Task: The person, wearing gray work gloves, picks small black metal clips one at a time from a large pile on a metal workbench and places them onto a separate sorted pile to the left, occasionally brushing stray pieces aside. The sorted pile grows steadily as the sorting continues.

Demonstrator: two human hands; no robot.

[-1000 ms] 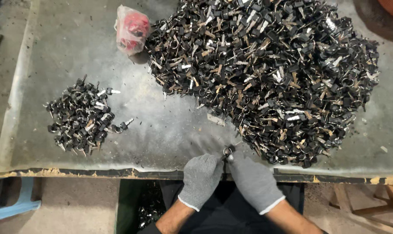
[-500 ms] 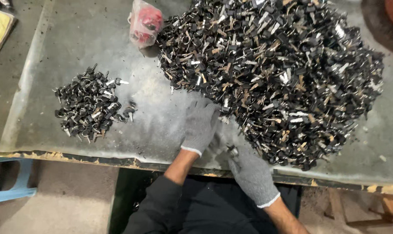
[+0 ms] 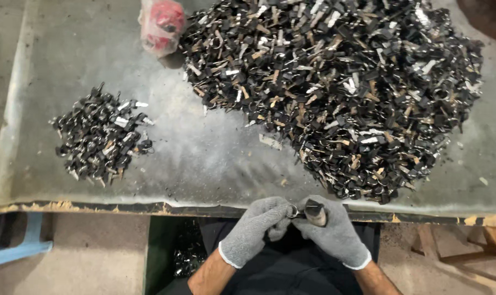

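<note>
A big pile (image 3: 335, 93) of keys covers the table's (image 3: 215, 158) far right side. A small pile (image 3: 100, 139) sits near its left edge, a red bag (image 3: 160, 22) at the far edge. At the near edge, the left hand (image 3: 256, 226) and right hand (image 3: 330, 229) both pinch one key (image 3: 312, 211). Its ring is hard to see.

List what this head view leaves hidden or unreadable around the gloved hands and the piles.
- Small dark part in the right hand: gloved fingers cover most of it.
- Big pile: top edge of the head view cuts it off.
- Red bag: top cut off, contents unclear.
- Single pieces in the small pile: too small to tell apart.
</note>
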